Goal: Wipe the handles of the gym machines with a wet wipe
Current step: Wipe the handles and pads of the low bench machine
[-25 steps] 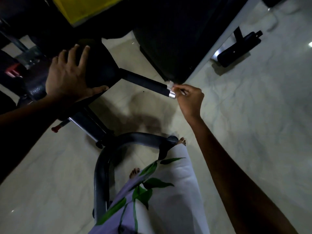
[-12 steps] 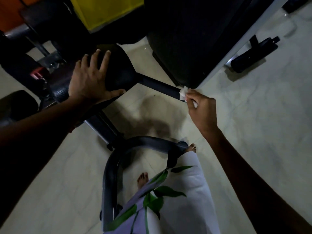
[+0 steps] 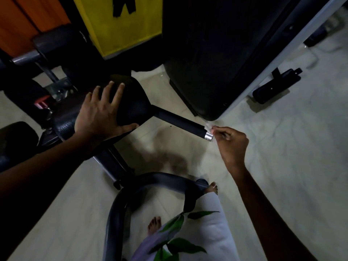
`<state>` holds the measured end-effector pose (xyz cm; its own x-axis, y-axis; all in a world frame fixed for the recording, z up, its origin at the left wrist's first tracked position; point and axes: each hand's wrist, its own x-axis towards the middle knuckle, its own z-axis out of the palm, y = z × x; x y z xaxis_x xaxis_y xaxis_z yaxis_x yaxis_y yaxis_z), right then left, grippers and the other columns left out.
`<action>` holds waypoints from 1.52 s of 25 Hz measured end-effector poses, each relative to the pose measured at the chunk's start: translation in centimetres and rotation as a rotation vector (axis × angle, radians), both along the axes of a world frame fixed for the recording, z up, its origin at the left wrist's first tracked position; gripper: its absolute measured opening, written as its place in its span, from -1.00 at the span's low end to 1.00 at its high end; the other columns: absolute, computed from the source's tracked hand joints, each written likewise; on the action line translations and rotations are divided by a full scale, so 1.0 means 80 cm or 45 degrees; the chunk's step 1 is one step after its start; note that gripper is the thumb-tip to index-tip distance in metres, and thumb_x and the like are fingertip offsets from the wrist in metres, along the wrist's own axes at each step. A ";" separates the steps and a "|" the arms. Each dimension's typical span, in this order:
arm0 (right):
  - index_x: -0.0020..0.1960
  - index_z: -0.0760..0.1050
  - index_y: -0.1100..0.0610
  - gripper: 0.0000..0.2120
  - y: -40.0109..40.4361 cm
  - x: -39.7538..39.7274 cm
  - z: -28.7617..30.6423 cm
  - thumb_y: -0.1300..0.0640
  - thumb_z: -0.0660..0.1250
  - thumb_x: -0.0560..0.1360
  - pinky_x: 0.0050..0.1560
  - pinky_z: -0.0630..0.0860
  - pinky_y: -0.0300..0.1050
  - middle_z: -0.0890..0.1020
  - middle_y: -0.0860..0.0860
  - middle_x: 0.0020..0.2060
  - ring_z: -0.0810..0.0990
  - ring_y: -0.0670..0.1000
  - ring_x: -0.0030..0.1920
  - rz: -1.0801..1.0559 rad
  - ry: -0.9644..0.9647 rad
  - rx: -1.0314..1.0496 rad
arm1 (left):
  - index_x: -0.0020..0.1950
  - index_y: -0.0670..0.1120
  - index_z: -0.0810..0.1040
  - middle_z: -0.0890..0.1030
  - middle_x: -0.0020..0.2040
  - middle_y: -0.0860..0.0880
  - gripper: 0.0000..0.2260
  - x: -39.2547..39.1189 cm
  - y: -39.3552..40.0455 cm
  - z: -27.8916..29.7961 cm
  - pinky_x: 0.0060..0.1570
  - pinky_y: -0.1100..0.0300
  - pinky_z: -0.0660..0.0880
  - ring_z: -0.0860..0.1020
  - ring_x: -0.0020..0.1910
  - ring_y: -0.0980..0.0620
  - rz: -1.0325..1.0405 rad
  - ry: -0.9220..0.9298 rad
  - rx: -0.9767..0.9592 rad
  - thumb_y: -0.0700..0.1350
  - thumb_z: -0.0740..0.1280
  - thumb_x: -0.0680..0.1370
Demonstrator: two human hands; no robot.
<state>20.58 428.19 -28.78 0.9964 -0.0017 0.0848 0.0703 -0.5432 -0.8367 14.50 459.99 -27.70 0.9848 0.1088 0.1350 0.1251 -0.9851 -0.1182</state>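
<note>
White crumpled wet wipe [image 3: 208, 127] pinched in our right hand [image 3: 232, 146] at the black foam handle [image 3: 180, 123]'s silver cap [image 3: 209, 137], our left hand [image 3: 99, 113] flat, fingers spread, on the black padded seat [image 3: 131, 102].

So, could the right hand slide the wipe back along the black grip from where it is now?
Probably yes. The right hand pinches the wet wipe at the silver end cap, and the black grip is bare; the left hand rests further back on the pad.

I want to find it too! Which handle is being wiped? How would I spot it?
Find the black padded seat under the flat left hand. A black handle sticks out from it over the pale floor. Only this bar ends in a shiny silver cap, where the right hand pinches a white wipe.
</note>
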 end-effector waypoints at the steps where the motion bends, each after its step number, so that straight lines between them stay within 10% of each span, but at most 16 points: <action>1: -0.01 0.62 0.32 -0.83 0.003 -0.004 0.001 0.38 0.40 0.39 -0.04 0.55 -0.39 0.66 0.04 -0.12 0.64 -0.10 -0.11 0.063 -0.030 -0.018 | 0.51 -0.14 0.09 0.27 0.42 -0.31 -0.01 0.000 0.000 -0.001 0.21 -0.19 0.35 0.33 0.29 -0.38 0.001 0.002 0.005 0.52 0.03 0.30; 10: -0.07 0.63 0.35 -0.86 -0.002 -0.012 0.005 0.40 0.37 0.39 -0.02 0.45 -0.53 0.67 0.08 -0.09 0.62 -0.12 -0.06 0.287 -0.231 -0.198 | 0.52 -0.12 0.05 0.23 0.44 -0.30 0.00 0.000 -0.001 0.001 0.26 -0.21 0.31 0.29 0.32 -0.38 0.018 0.003 -0.034 0.52 0.09 0.29; 23: 0.00 0.62 0.32 -0.72 -0.026 0.006 -0.010 0.46 0.41 0.29 0.07 0.49 0.16 0.66 0.21 -0.03 0.64 0.21 0.02 0.744 -0.652 -0.779 | 0.51 -0.13 0.04 0.21 0.44 -0.30 -0.03 -0.001 -0.005 0.005 0.26 -0.22 0.29 0.27 0.33 -0.37 0.021 0.012 -0.041 0.43 0.23 0.30; 27: -0.03 0.63 0.31 -0.64 0.024 0.006 -0.015 0.51 0.49 0.20 -0.07 0.60 0.05 0.67 0.21 -0.05 0.67 0.14 -0.03 0.793 -0.634 -0.785 | 0.50 -0.14 0.05 0.22 0.42 -0.30 -0.02 0.001 -0.006 0.007 0.23 -0.21 0.31 0.29 0.30 -0.37 0.011 0.016 -0.037 0.43 0.23 0.29; 31: 0.30 0.42 0.31 -0.63 0.077 0.028 -0.016 0.44 0.20 0.50 0.31 0.41 -0.02 0.45 0.24 0.30 0.46 0.13 0.31 1.004 -0.256 -0.888 | 0.51 -0.14 0.04 0.22 0.43 -0.31 -0.01 0.000 -0.004 0.003 0.24 -0.20 0.31 0.30 0.30 -0.37 0.007 0.016 -0.027 0.47 0.21 0.31; 38: 0.03 0.61 0.27 -0.58 0.042 0.019 -0.029 0.50 0.49 0.20 -0.09 0.60 0.05 0.66 0.21 -0.02 0.66 0.15 -0.01 0.914 -0.654 -0.847 | 0.53 -0.11 0.00 0.17 0.47 -0.28 0.00 0.000 -0.004 0.002 0.31 -0.20 0.24 0.25 0.36 -0.37 0.039 0.060 -0.047 0.49 0.16 0.31</action>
<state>22.09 431.59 -31.06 0.5933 0.7626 0.2579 0.8049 -0.5675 -0.1735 14.46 459.68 -27.54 0.9861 0.1431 0.0840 0.1504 -0.9846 -0.0886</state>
